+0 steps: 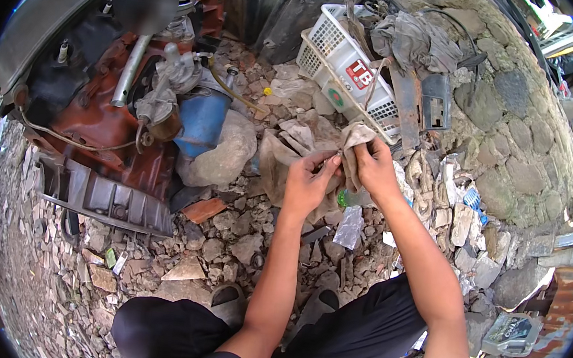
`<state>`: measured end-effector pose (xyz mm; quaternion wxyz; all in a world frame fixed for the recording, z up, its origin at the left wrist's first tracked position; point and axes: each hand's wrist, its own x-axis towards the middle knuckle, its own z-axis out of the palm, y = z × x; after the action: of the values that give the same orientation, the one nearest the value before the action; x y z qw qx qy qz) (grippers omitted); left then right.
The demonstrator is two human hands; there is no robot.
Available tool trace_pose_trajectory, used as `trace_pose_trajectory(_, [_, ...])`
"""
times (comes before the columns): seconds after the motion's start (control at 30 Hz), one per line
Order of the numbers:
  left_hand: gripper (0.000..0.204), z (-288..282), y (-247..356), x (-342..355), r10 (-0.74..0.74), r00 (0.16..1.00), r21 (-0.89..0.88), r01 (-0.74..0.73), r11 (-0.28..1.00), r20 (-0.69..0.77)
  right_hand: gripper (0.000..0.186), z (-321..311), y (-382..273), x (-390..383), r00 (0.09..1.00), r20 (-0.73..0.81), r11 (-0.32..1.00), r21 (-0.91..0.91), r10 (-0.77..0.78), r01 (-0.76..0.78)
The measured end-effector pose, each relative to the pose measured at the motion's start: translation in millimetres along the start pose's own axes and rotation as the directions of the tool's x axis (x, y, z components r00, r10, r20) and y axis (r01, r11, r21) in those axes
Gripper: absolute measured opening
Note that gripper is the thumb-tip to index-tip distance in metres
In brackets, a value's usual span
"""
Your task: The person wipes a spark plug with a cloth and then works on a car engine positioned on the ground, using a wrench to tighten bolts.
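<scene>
My right hand (376, 165) grips a dirty beige rag (355, 140), which folds up over its fingers and hangs below them. Close beside it, my left hand (309, 182) is closed in a pinch, its thumb and fingertips meeting near the rag's edge. Something small and dark seems to sit between the fingertips of the two hands, too small to name. More crumpled, greyish-brown cloth (275, 163) lies just beyond and to the left of my left hand; whether it joins the held rag I cannot tell.
At the left stands a rusty red engine block (92, 115) with metal parts on it, beside a blue canister (202, 121). White plastic baskets (324, 34) holding scrap and a grey cloth (417, 43) lean against a stone wall (511, 138). Broken rubble (227, 225) covers the ground.
</scene>
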<state>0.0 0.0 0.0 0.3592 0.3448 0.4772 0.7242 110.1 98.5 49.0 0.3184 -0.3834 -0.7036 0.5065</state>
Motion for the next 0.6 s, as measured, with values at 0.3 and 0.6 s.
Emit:
trace_pose_trajectory(0.3, [0.034, -18.3, -1.8, 2.3, 0.022, 0.994, 0.033, -0.018, 0.999, -0.105, 0.026, -12.5, -23.8, -9.4, 0.996, -0.087, 0.997, 0.077, -0.015, 0.022])
trace_pose_trajectory(0.6, [0.025, -14.1, 2.2, -6.9, 0.022, 1.0, -0.024, -0.022, 0.999, 0.015, 0.023, 3.4, -16.2, -15.1, 0.953, 0.109, 0.943, -0.153, -0.282, 0.297])
